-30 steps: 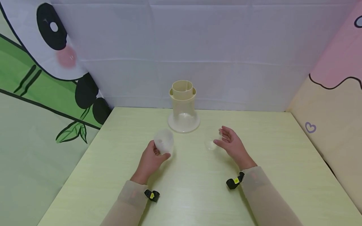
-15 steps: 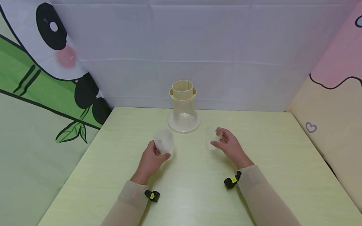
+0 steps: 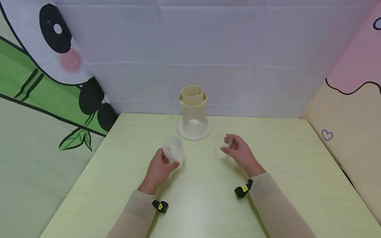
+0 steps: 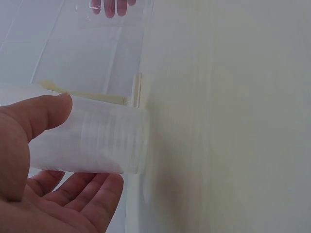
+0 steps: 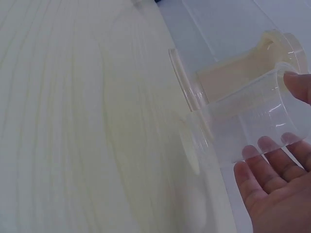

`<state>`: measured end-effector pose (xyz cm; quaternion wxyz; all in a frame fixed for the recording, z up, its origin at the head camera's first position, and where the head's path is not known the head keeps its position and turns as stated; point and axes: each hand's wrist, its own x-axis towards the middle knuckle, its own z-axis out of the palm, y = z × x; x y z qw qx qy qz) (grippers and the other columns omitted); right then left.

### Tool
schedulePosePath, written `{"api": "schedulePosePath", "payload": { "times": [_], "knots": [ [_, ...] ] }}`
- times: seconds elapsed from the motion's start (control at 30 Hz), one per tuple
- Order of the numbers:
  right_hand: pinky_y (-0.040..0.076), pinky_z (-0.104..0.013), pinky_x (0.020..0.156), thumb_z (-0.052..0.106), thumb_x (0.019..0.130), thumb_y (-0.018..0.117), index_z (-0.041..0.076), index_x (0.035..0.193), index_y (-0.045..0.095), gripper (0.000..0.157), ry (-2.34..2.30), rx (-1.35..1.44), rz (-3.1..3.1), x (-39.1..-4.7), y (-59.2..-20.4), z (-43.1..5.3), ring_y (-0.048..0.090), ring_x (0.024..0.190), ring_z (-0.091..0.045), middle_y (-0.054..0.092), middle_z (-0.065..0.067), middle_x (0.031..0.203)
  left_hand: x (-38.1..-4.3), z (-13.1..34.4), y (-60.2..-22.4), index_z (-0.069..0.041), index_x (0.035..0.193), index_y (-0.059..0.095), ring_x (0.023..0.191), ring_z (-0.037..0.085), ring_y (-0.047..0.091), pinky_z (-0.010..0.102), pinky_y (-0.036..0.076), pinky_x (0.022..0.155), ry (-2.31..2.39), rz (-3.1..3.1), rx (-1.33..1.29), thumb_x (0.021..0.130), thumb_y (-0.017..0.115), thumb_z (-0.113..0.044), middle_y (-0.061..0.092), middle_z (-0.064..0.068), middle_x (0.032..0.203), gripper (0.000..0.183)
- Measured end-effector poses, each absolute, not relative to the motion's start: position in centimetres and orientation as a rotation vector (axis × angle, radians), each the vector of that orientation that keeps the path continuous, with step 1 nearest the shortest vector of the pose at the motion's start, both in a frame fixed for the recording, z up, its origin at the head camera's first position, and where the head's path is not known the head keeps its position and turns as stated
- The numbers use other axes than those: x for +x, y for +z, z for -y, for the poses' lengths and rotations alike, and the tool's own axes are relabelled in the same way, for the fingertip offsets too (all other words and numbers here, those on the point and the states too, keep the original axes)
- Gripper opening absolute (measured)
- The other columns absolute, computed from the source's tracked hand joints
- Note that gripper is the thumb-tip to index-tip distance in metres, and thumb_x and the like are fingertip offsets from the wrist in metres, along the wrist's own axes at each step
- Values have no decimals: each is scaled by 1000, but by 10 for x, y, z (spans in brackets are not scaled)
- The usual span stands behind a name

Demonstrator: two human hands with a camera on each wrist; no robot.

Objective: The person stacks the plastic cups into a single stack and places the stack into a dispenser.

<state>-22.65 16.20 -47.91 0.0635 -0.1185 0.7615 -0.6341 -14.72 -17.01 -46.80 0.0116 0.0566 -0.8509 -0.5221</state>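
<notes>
My left hand [image 3: 158,172] holds a stack of translucent white plastic cups [image 3: 172,149], thumb on one side and fingers on the other. Ring-like ridges run across the stack [image 4: 112,136] in the left wrist view. In my right hand [image 3: 242,153] is a clear, cup-like plastic cylinder [image 3: 221,150], gripped between thumb and fingertips near its upper rim. The cylinder [image 5: 243,121] is see-through in the right wrist view, its lower end close over the table. Beyond both hands stands a cream, tube-shaped holder [image 3: 193,110] with a narrower ring at its top and a round clear base [image 3: 194,134].
The pale wood-look table [image 3: 196,198] ends at a white cloth backdrop [image 3: 208,43] just behind the holder. Printed cloth panels with a panda [image 3: 56,29] on the left and a pink figure [image 3: 357,56] on the right flank the table.
My right hand has moved slightly left and nearer the middle with the clear cylinder. The left hand and the stack of cups stay in place, as does the holder.
</notes>
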Motion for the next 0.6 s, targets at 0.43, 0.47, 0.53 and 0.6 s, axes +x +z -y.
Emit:
{"api": "schedulePosePath", "payload": {
  "times": [0.43,0.47,0.53,0.6],
  "knots": [
    [39,-46,116,27,94,79,9,153,41,72,-1935,-368,-2297,-222,-471,-163,49,139,-27,50,-12,152,-147,170,-468,-2,148,39,136,38,52,51,47,108,-1645,2644,168,87,83,-16,52,21,147,77],
    [39,-46,116,27,94,79,9,153,41,72,-1937,-369,-2295,-221,-470,-163,49,140,-27,51,-11,151,-147,170,-468,-2,148,39,136,37,52,51,47,108,-1647,2643,168,87,83,-16,52,21,147,77],
    [40,-45,115,27,94,79,9,153,41,72,-1941,-372,-2291,-220,-468,-163,49,140,-26,51,-10,151,-147,170,-468,-2,148,39,136,37,52,51,47,108,-1649,2642,166,87,83,-16,52,21,147,77],
    [40,-44,115,27,94,79,10,153,41,72,-1947,-373,-2285,-220,-466,-163,49,140,-26,51,-10,151,-147,170,-468,-2,147,39,136,38,52,51,47,108,-1649,2643,167,87,83,-16,52,21,147,77]
  ]
}}
